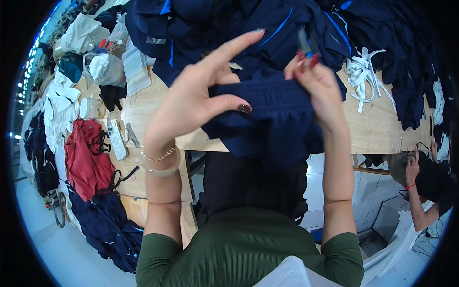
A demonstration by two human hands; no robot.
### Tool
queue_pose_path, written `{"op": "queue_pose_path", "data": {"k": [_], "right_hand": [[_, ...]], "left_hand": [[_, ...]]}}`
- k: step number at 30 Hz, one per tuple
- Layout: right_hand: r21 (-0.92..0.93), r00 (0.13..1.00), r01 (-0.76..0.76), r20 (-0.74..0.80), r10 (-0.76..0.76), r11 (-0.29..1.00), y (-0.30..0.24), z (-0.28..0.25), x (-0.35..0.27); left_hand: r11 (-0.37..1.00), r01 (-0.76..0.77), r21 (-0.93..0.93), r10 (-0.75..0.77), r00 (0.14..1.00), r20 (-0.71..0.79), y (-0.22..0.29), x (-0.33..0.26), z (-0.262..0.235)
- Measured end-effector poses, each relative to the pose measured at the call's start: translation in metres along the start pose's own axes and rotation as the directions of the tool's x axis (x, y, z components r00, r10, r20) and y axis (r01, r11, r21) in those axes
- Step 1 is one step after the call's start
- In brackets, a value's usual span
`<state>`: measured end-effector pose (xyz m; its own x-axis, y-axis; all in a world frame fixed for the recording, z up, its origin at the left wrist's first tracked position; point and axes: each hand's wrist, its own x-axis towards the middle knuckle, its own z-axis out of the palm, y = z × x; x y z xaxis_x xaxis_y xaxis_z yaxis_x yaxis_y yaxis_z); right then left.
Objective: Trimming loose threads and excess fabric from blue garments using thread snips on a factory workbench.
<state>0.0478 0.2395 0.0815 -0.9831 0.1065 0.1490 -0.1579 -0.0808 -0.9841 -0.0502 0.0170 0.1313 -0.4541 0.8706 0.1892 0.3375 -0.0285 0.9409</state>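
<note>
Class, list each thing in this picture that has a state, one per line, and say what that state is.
Navy garment: bunched, held up off the table by both hands.
Left hand: thumb pinching the cloth, index finger stretched out.
Right hand: fingers closed on the garment's top edge.
Red garment: crumpled on the table.
Phone: lying flat, back up.
White straps: loose, tangled heap.
</note>
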Motion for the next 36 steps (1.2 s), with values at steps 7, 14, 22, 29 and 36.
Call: {"op": "queue_pose_path", "data": {"k": [7,14,22,29,36], "right_hand": [[-0.280,0.875,0.348,-0.245,-0.417,0.895,-0.022,-0.012,-0.009],[-0.287,0.867,-0.030,-0.484,-0.117,0.958,0.127,-0.023,-0.019],[-0.338,0.897,-0.084,-0.436,-0.077,0.937,0.118,-0.030,-0.027],[-0.667,0.897,-0.060,-0.362,-0.253,0.742,0.059,-0.018,-0.037],[-0.734,0.940,0.164,-0.084,-0.329,0.658,0.057,0.017,-0.039]], "left_hand": [[0.841,-0.224,0.492,0.206,0.974,0.091,0.020,-0.001,-0.019],[0.850,0.295,0.436,-0.268,0.955,-0.124,-0.119,-0.017,0.049],[0.853,0.232,0.468,-0.180,0.972,-0.154,-0.106,0.000,0.070],[0.923,0.382,0.046,-0.368,0.912,-0.183,-0.094,0.005,0.075],[0.964,0.241,0.115,-0.221,0.962,-0.163,-0.087,0.003,0.080]]}}
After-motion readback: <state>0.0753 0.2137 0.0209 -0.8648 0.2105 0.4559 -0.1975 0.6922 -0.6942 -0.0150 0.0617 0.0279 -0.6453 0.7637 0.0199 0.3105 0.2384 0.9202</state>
